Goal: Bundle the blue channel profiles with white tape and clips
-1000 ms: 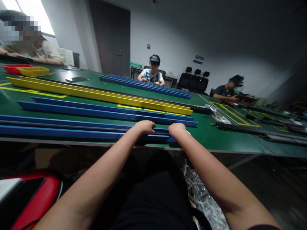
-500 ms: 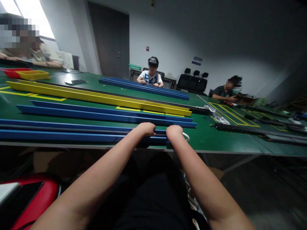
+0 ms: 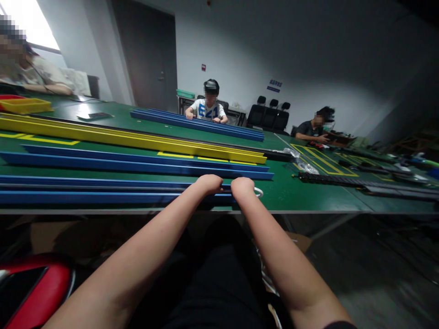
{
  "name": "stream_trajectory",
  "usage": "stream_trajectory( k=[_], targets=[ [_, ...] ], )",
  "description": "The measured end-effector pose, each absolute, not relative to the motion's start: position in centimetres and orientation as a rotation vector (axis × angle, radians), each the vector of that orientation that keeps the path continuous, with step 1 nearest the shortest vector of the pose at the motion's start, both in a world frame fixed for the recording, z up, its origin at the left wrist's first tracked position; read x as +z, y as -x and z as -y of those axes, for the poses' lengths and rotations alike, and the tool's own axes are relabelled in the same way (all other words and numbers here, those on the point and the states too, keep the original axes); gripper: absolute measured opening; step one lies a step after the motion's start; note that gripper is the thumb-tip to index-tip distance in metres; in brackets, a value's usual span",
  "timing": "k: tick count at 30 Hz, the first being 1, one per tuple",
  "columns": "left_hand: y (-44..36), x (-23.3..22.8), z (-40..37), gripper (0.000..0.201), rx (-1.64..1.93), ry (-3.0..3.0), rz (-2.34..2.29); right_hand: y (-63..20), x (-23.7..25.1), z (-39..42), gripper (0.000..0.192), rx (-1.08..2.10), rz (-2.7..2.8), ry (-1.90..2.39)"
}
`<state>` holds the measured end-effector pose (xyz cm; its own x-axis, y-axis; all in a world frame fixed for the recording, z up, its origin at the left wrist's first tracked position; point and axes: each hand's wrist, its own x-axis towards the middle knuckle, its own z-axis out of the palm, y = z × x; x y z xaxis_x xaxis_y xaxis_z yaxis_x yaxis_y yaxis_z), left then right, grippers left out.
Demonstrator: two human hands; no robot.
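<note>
Resting curled at the near table (image 3: 308,201) edge: left hand (image 3: 208,183) and right hand (image 3: 242,186), apparently gripping the blue rail (image 3: 85,197) end; white ring (image 3: 259,192) just right.

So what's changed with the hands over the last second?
The right hand has slid left along the near blue rail, closing the gap to the left hand, and a white ring now shows beside it. The left hand stays on the rail's end; the other rails lie as before.
</note>
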<state>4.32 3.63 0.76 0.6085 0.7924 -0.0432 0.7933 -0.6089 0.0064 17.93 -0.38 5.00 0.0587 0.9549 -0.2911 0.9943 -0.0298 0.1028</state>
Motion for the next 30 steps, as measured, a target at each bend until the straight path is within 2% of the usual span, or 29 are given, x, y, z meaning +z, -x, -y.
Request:
stream_trajectory(
  k=[12, 30],
  targets=[
    [-4.0, 1.3, -3.1, 0.038, -0.057, -2.837, -1.358, -20.3, 4.5, 1.4, 0.03, 0.093, -2.096, -2.022],
    [-3.5, 1.1, -3.7, 0.036, -0.044, -2.841, -1.26, -21.1, 4.2, 1.5, 0.027, 0.153, -2.181, -1.987]
  ],
)
